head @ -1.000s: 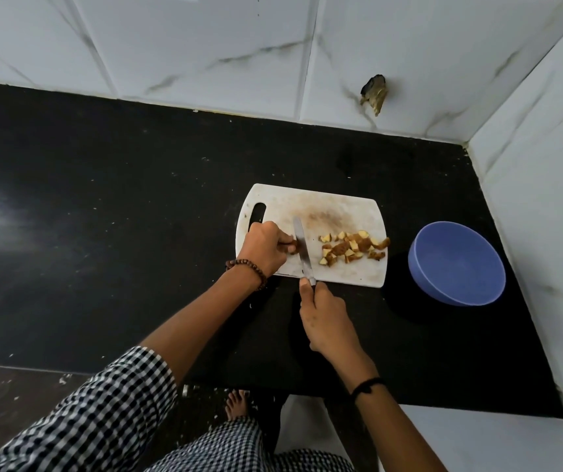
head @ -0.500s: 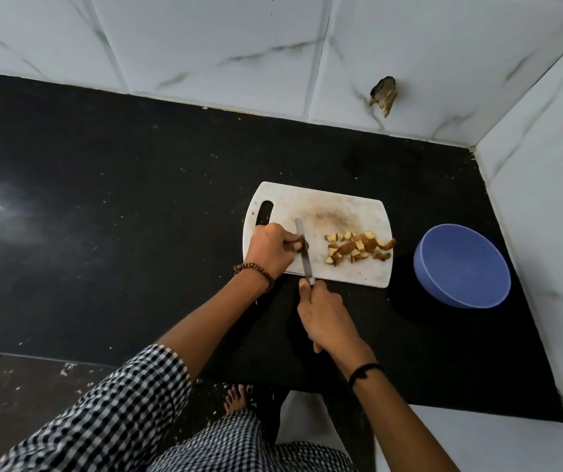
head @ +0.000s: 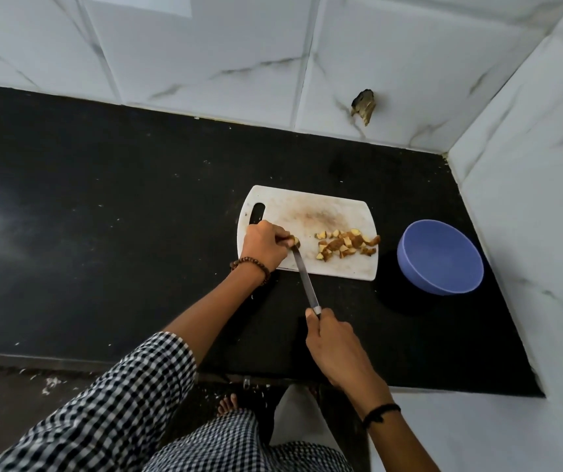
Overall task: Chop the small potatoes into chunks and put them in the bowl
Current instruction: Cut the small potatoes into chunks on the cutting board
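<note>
- I see the left hand (head: 264,245) with its fingers (head: 281,237) curled round a potato piece (head: 295,240) on the left of the cutting board (head: 307,212); the piece is mostly hidden.
- The right hand (head: 332,342) grips the knife (head: 303,274), hiding its handle; the blade tip meets the piece.
- Cut chunks (head: 344,247) are heaped on the board's right side.
- The blue bowl (head: 440,257) sits on the worktop (head: 102,233) just beside the board; I cannot make out its inside.

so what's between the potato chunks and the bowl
Head view: only bare board and black counter lie between chunks and bowl.
</note>
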